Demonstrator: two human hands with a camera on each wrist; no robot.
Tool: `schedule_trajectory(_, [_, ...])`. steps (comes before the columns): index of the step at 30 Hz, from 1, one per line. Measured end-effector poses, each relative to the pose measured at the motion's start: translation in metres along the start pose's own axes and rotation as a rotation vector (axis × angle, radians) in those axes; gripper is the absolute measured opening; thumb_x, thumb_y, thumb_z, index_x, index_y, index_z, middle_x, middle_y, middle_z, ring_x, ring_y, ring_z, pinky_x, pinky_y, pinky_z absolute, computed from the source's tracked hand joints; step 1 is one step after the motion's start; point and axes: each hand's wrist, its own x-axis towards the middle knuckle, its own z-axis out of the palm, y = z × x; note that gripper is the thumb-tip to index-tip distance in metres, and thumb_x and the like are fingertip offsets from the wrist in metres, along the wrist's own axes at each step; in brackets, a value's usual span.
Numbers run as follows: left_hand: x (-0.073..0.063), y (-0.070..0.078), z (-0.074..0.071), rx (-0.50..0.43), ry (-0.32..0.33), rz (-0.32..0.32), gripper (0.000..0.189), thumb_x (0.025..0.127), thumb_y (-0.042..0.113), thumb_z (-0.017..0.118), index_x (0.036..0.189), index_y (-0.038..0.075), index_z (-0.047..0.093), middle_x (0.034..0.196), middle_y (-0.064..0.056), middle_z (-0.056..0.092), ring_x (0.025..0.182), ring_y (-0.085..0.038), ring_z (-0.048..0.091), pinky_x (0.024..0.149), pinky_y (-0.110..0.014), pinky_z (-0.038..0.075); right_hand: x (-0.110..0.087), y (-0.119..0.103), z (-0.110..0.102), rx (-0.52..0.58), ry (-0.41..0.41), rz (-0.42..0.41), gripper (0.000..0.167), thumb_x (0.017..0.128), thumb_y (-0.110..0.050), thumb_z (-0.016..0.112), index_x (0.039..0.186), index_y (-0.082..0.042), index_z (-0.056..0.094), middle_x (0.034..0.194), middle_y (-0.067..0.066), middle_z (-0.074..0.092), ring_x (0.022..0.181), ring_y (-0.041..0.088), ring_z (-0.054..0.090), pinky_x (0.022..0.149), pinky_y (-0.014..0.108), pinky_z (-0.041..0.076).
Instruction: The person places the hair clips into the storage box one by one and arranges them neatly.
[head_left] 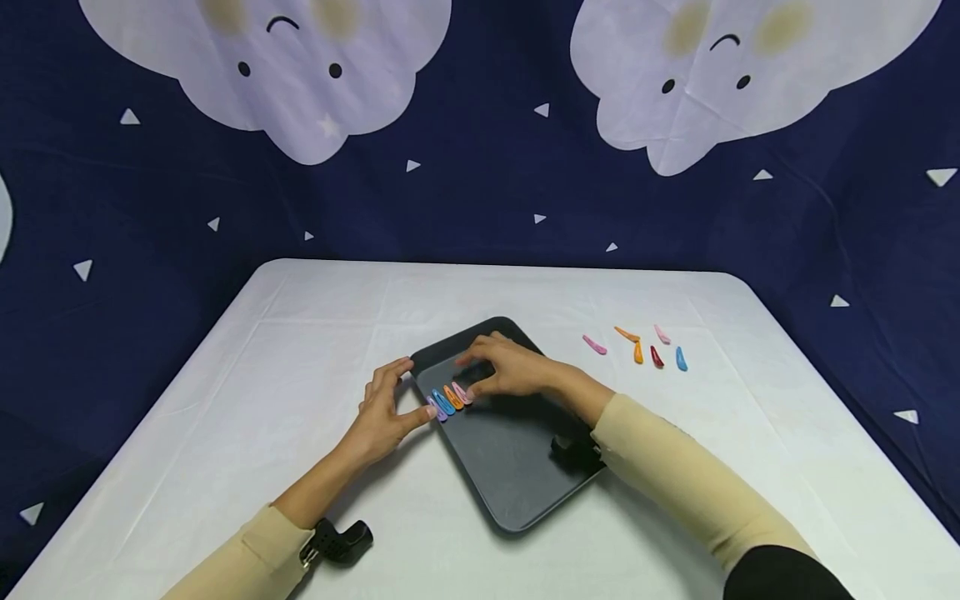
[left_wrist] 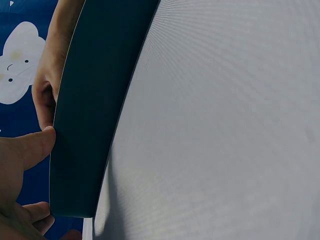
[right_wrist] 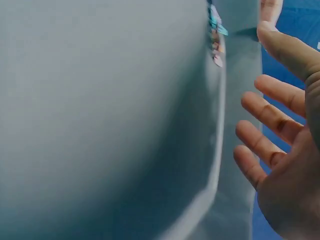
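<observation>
Four hair clips (head_left: 453, 398) are lined along one side inside the grey tray (head_left: 517, 492), which is touched by the wide left grip (head_left: 381, 421); the right grip (head_left: 512, 367) is wide also.

This looks like a small spot set up for recording, though whether it sits in a home, a studio or elsewhere I cannot tell. A dark blue cloth (head_left: 480, 200) fills the background, printed with pale clouds (head_left: 300, 92), their simple faces upside down, and small white triangles (head_left: 129, 117). In front stands a table (head_left: 225, 467) with rounded corners, covered in creased white fabric. Black devices (head_left: 345, 543) show at the person's wrists.
</observation>
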Motion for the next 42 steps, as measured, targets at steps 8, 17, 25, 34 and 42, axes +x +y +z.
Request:
schedule_trajectory(8, [0.000, 0.001, 0.000, -0.008, 0.003, 0.003, 0.079, 0.081, 0.023, 0.074, 0.145, 0.006, 0.030, 0.151, -0.011, 0.025, 0.134, -0.032, 0.024, 0.104, -0.056, 0.017, -0.011, 0.002, -0.023, 0.087, 0.077, -0.005, 0.053, 0.081, -0.034, 0.073, 0.127, -0.014, 0.058, 0.125, 0.001, 0.057, 0.118, 0.020, 0.046, 0.100, 0.043, 0.039])
schedule_trajectory(17, [0.000, 0.001, 0.001, -0.016, 0.009, -0.002, 0.079, 0.080, 0.020, 0.074, 0.144, 0.006, 0.031, 0.151, -0.010, 0.026, 0.134, -0.031, 0.024, 0.103, -0.054, 0.018, -0.030, 0.011, -0.046, 0.120, 0.159, 0.005, 0.055, 0.080, -0.031, 0.074, 0.129, -0.010, 0.058, 0.124, 0.004, 0.058, 0.114, 0.024, 0.046, 0.098, 0.046, 0.038])
schedule_trajectory(25, [-0.001, 0.000, 0.001, -0.010, 0.006, -0.001, 0.079, 0.080, 0.021, 0.074, 0.144, 0.006, 0.031, 0.151, -0.011, 0.025, 0.135, -0.031, 0.024, 0.103, -0.055, 0.017, -0.057, 0.037, -0.064, 0.121, 0.247, 0.070, 0.054, 0.081, -0.032, 0.074, 0.128, -0.013, 0.057, 0.125, 0.002, 0.057, 0.116, 0.023, 0.045, 0.105, 0.050, 0.030])
schedule_trajectory(34, [-0.001, 0.000, 0.001, -0.005, 0.013, 0.010, 0.079, 0.080, 0.021, 0.074, 0.144, 0.006, 0.031, 0.151, -0.011, 0.026, 0.134, -0.032, 0.024, 0.103, -0.055, 0.018, -0.094, 0.067, -0.077, 0.146, 0.332, 0.239, 0.056, 0.080, -0.037, 0.074, 0.129, -0.018, 0.056, 0.125, 0.004, 0.055, 0.115, 0.023, 0.041, 0.083, 0.041, 0.041])
schedule_trajectory(42, [0.000, 0.000, 0.001, -0.011, 0.019, 0.016, 0.079, 0.080, 0.021, 0.075, 0.144, 0.005, 0.031, 0.151, -0.011, 0.026, 0.134, -0.031, 0.025, 0.103, -0.054, 0.018, -0.121, 0.095, -0.082, 0.144, 0.330, 0.396, 0.059, 0.082, -0.043, 0.070, 0.133, -0.020, 0.051, 0.131, 0.011, 0.047, 0.109, 0.029, 0.040, 0.048, 0.034, 0.046])
